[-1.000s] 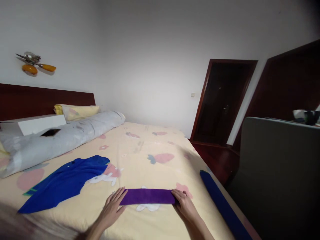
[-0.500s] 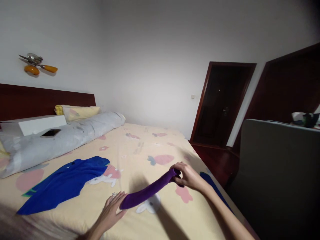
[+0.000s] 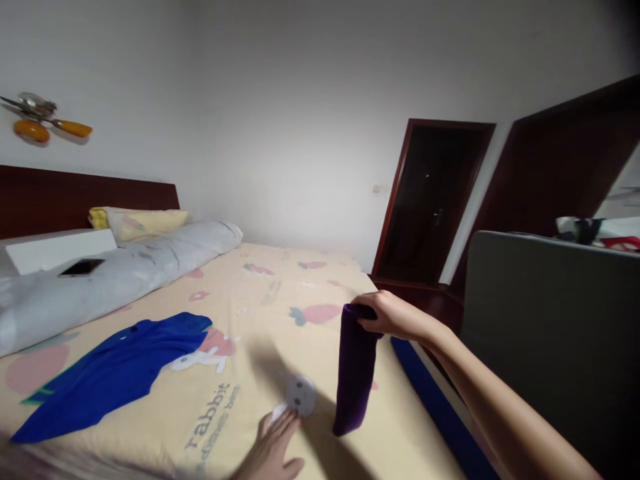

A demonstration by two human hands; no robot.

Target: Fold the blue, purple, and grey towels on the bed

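Note:
A folded purple cloth (image 3: 356,380) hangs as a long strip over the bed, its top edge pinched in my right hand (image 3: 383,313). Whether it is a garment or a towel I cannot tell. My left hand (image 3: 277,447) is near the bed's front edge, fingers stretched out over the printed rabbit face, apart from the cloth. To the left, a blue garment (image 3: 120,363) with green trim lies spread on the patterned bedsheet (image 3: 265,300). A dark blue folded cloth (image 3: 435,400) lies along the bed's right edge, partly hidden behind my right forearm.
A grey rolled quilt (image 3: 165,257) lies along the headboard side, with a phone (image 3: 83,267) on it and a white box (image 3: 60,250) beside it. A yellow pillow (image 3: 145,223) is behind. A grey panel (image 3: 540,320) stands right of the bed; a dark door (image 3: 415,207) is beyond.
My left hand has let go of the purple cloth and moved right and down. My right hand has lifted its end, and the cloth swung from slanting to hanging nearly upright. The view turned slightly right.

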